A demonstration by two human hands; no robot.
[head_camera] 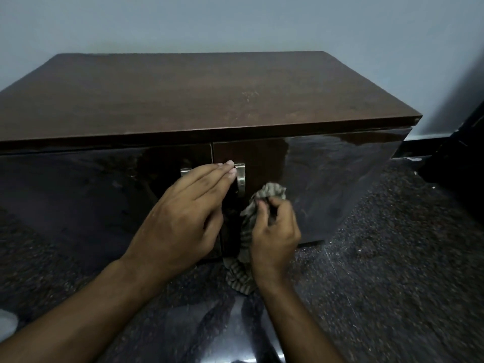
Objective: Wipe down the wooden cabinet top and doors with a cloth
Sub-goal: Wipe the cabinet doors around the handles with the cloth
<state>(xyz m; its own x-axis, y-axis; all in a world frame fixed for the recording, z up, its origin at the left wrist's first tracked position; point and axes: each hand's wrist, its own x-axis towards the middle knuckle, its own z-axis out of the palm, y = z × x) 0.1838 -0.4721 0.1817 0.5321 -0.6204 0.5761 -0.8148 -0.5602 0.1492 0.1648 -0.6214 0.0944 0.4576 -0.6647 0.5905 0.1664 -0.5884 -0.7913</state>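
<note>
Cabinet (183,100): dark glossy wood, top dull. Your L hand (180,218) flat, fingers straight at R door handle (241,179); R hand (275,231) pinches striped cloth (246,231).

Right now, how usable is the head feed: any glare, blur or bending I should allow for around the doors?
Head view: dim, bluish light; the glossy right door carries pale reflections, while the matte cabinet top shows none. The cloth, gripped by the right hand, and the left hand at the metal handle are fairly sharp. Wide-angle bending curves the cabinet's edges; the floor smears toward the corners.
</note>
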